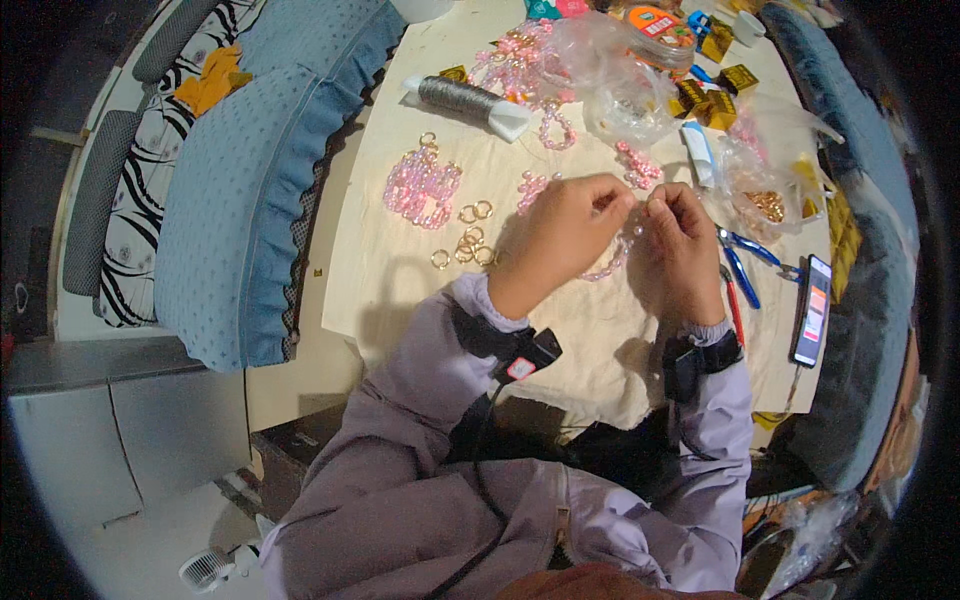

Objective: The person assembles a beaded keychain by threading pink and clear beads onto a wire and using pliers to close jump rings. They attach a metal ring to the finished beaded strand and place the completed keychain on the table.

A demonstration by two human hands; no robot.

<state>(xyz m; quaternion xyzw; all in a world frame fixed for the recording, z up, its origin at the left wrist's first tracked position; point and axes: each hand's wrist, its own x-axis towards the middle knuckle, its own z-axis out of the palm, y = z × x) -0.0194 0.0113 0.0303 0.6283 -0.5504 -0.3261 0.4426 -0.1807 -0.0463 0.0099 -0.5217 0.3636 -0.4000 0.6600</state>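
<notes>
Fingers (612, 203) of our left hand (560, 240) and right hand (688, 245) met, pinched together on a pink bead strand (610, 265) above the desk (600, 330). We judged the work partway: a finished pink beaded piece (422, 187) lay left, loose gold rings (468, 240) remained unused beside it. Both wrists angled inward, palms down. Whether a ring sat between our fingertips, we could not tell. Blue pliers (745, 262) lay right.

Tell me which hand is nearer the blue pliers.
Right. The right hand is just left of the blue pliers, almost touching them. The left hand is farther left, beyond the right hand.
</notes>
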